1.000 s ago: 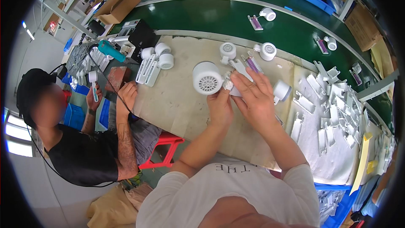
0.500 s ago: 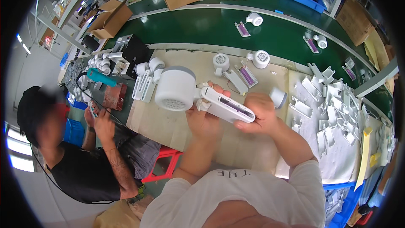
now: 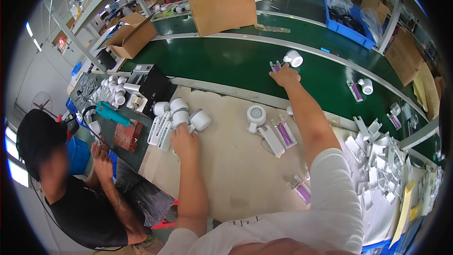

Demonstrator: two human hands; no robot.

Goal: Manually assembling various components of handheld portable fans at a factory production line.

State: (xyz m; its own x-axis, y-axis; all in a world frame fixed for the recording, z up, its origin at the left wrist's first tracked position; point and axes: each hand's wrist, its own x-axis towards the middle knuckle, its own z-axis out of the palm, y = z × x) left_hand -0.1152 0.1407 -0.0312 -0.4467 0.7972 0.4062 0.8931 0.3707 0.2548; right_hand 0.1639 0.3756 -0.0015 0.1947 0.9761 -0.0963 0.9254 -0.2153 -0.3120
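Observation:
My left hand (image 3: 185,144) is down at the left of the worktable, its fingers curled at a white handheld fan (image 3: 200,119) in a cluster of fans. The fan's handle is partly hidden by the hand. My right hand (image 3: 286,76) reaches across to the green belt, fingers closed on the open handle of a fan part (image 3: 275,66), which has a purple cell inside. Its round white fan head (image 3: 293,58) lies beside the fingers. Between my arms, a white fan with a grille (image 3: 256,113) and an open handle with a purple cell (image 3: 284,133) lie on the table.
White plastic handle shells (image 3: 375,160) are heaped at the right. More fan parts (image 3: 355,90) lie on the belt (image 3: 212,59). A black machine (image 3: 150,87) and a teal electric screwdriver (image 3: 112,113) stand left, near a co-worker in black (image 3: 89,203). Cardboard boxes (image 3: 224,12) stand behind.
The fan I held in both hands is now at the left cluster with my left hand. My right hand has moved forward onto the belt. The view has shifted.

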